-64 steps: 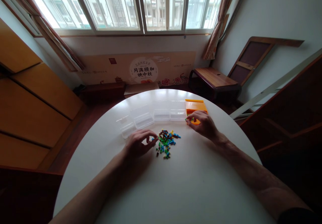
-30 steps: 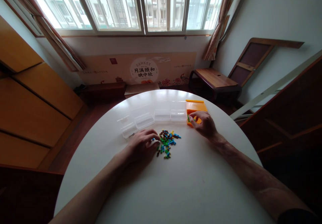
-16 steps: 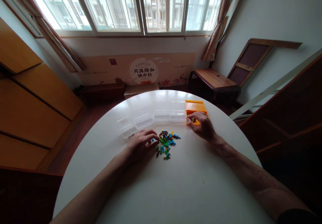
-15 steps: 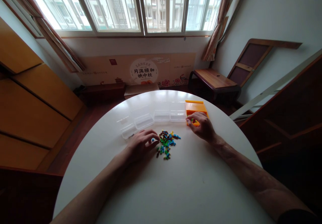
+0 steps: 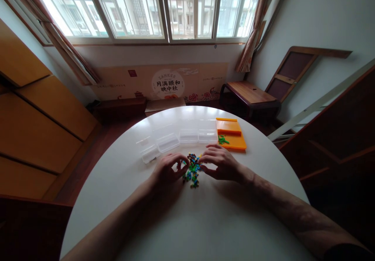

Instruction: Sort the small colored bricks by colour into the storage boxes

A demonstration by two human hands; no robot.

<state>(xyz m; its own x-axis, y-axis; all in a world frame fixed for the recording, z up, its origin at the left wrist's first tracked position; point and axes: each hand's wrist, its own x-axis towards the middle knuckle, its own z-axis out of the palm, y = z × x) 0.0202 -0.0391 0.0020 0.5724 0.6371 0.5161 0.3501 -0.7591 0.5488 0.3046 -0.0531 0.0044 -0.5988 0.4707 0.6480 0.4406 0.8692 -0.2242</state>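
A loose pile of small toy building bricks (image 5: 193,169) in green, blue, brown and yellow lies mid-table. At its left edge is my left hand (image 5: 171,166), thumb and forefinger curled together in a pinch; whatever is between the tips is too small to make out. From the other side my right hand (image 5: 219,162) reaches to the pile, its fingers apart and nothing visible in them. Behind that hand sits an orange tray (image 5: 237,142) with a raised back part. Several green bricks (image 5: 223,139) lie in the tray's left front part.
Clear plastic boxes with their lids open, such as this box (image 5: 167,143), stand in a curved row left of the orange tray. All of it rests on a round white table (image 5: 187,226). Beyond the table are a wooden stool (image 5: 252,93) and a window (image 5: 137,11).
My right hand has come from the orange tray to the pile's right side, uncovering green bricks in the tray. My left hand's fingers have curled closer together at the pile.
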